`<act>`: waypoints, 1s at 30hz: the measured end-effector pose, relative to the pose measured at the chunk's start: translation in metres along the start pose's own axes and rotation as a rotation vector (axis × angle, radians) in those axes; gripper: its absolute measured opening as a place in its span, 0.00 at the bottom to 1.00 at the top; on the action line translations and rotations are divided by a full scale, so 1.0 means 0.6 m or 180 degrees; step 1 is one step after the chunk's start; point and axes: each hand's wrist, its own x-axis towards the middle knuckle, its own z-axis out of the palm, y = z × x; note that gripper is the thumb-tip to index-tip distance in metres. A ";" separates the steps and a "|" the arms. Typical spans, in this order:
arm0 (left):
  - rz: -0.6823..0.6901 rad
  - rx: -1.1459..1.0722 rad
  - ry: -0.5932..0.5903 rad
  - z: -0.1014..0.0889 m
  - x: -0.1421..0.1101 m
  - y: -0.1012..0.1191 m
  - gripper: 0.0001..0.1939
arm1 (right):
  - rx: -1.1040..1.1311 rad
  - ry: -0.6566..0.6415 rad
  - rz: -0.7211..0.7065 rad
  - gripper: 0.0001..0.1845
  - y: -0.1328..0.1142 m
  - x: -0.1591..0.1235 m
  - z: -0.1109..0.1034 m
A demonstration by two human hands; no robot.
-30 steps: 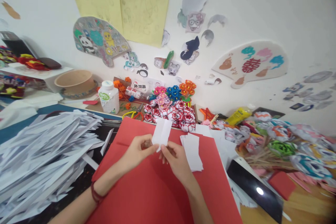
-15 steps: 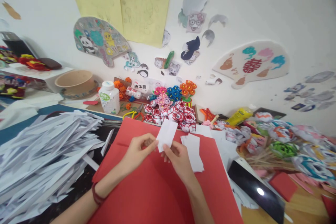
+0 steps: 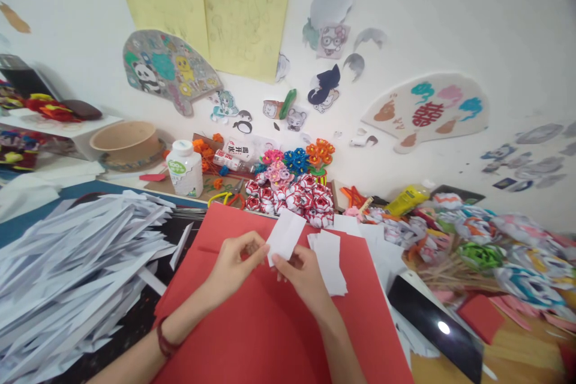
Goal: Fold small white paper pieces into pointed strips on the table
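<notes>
Both of my hands pinch the lower end of a small white paper slip (image 3: 287, 233) held just above a red sheet of card (image 3: 270, 318). My left hand (image 3: 234, 264) grips its lower left corner with thumb and fingers closed. My right hand (image 3: 302, 273) grips the lower right corner. The slip tilts up and to the right. A small stack of similar white slips (image 3: 330, 259) lies on the red card just right of my right hand.
A big heap of long white paper strips (image 3: 76, 264) fills the left. Paper flowers (image 3: 294, 189), a white bottle (image 3: 184, 168) and a wooden bowl (image 3: 123, 138) stand at the back. Coloured paper flowers on sticks (image 3: 486, 246) and a black glossy slab (image 3: 434, 327) lie at the right.
The slip, seen with a centre crease and upright a second ago, now looks flat and tilts to the right. My hands stayed in nearly the same place.
</notes>
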 end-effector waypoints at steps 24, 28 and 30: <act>0.0126 0.1103 -0.0383 -0.005 0.004 0.002 0.18 | -0.0328 0.0632 -0.0397 0.15 0.016 0.012 -0.005; 0.0088 0.1231 0.0105 -0.006 0.004 0.005 0.12 | -0.0377 0.0275 -0.0262 0.16 0.018 0.009 0.001; 0.0158 0.1366 0.0258 -0.006 0.003 0.003 0.11 | -0.0397 0.0171 -0.0239 0.16 0.020 0.008 0.006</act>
